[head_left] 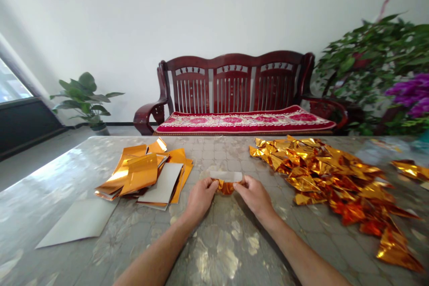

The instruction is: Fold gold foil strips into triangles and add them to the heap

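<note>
at the middle of the counter [221, 243], one sheet [225, 186], pale above and gold below, is held. left hand [200, 197]: thumb and fingers pinched on the sheet's left end. right hand [255, 194]: pinched likewise on its right end. gold pile [139, 172] lies to the left; foil heap [321, 167] to the right.

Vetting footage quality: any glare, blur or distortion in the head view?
Head view: glints on the foil pile at right; pale sheen on the table at left; window washed out; flowers soft; outer areas look stretched, wide-angle; left hand and right hand fairly clear.
</note>
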Tool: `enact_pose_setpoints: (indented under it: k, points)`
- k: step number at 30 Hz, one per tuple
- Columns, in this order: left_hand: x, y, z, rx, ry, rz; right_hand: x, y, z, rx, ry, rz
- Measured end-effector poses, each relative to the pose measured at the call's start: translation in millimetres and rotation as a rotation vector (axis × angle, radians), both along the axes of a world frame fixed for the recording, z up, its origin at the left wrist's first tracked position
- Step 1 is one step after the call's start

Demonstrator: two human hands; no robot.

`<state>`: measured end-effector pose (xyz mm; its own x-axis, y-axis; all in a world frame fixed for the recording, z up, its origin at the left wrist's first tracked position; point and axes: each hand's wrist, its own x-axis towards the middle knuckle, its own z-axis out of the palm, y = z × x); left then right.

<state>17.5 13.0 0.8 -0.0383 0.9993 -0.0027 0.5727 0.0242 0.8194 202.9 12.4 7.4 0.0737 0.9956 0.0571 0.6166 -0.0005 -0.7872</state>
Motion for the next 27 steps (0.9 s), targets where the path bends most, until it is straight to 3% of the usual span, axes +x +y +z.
enact_pose_setpoints:
  k: [5,10,15,18,22,27]
  points:
    - [2.4,-6.6,12.2,-0.052,0.315,0.012,-0.3,-6.1,11.3,-0.042,-0.324,-0.006]
    - [2.8,-8.0,12.6,0.061,0.547,-0.007,-3.9,-7.0,8.3,0.028,-0.502,0.015]
    - [2.1,-8.7,7.1,0.147,0.546,0.037,-4.9,-7.0,1.7,0.070,-0.530,-0.003]
    - [1.0,-11.1,4.0,0.276,0.518,0.055,-2.9,-7.1,-3.6,0.130,-0.484,-0.024]
    - [0.5,-13.4,0.9,0.446,0.499,-0.112,0.9,-6.3,-8.0,0.232,-0.463,-0.008]
    - [1.8,-15.7,-0.7,0.385,0.504,-0.375,6.0,-3.5,-6.1,0.265,-0.479,0.141]
